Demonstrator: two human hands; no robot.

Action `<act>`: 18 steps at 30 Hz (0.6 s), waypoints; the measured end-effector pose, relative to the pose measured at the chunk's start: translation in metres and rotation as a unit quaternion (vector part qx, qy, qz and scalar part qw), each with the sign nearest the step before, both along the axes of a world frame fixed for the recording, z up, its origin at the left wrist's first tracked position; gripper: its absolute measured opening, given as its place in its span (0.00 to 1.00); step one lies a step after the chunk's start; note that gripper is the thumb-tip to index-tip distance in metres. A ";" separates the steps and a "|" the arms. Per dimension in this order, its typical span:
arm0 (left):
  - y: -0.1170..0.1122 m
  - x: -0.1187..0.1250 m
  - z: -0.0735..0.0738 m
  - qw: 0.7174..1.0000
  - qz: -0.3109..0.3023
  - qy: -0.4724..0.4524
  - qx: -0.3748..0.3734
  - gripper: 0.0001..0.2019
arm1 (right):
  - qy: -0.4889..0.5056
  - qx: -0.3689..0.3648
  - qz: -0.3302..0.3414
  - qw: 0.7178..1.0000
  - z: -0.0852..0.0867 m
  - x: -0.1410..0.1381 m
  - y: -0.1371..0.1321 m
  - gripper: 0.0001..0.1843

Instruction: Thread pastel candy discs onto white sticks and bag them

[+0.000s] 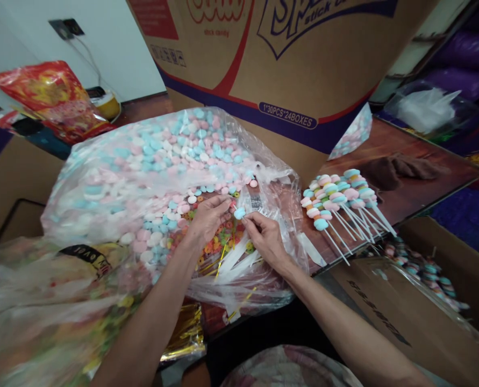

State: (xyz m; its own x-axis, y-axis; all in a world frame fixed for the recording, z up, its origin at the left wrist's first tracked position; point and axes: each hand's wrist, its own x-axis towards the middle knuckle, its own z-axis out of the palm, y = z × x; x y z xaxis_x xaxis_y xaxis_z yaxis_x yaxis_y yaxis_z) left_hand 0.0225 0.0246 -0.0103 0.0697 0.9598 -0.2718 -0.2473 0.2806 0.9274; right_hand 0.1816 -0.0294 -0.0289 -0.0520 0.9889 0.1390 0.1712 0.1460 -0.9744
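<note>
Pale blue round candy piece (239, 213), frame centre, pinched between the fingertips of both hands: left hand (210, 216) closes on it from 9 o'clock, right hand (265, 236) from 4 o'clock. Cannot tell whether a stick already runs through it; the piece is a squat disc with no clear long axis. Loose thin white sticks (234, 259) lie just below the hands, long axes roughly 8 to 2 o'clock. At 3 o'clock, a row of finished pastel candy skewers (338, 198) rests on the brown surface (408, 196), candy ends at 10 o'clock, bare ends pointing to 5. Judged early to midway: about a dozen done, yet the large clear plastic bag of pastel candy rounds (142, 161) at 10 o'clock looks nearly full. Printed cardboard carton (304, 70) stands at 12.
</note>
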 end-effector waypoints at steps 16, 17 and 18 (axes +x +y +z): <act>-0.006 -0.001 0.001 1.000 0.014 0.024 0.008 0.19 | -0.013 0.001 0.010 1.000 -0.001 0.000 0.000 0.15; -0.006 0.000 0.002 1.000 0.015 0.020 0.002 0.20 | -0.016 0.006 0.009 1.000 -0.001 0.000 0.000 0.16; -0.007 0.002 0.004 1.000 0.016 0.016 -0.006 0.21 | -0.021 0.012 0.006 1.000 0.000 0.000 0.000 0.15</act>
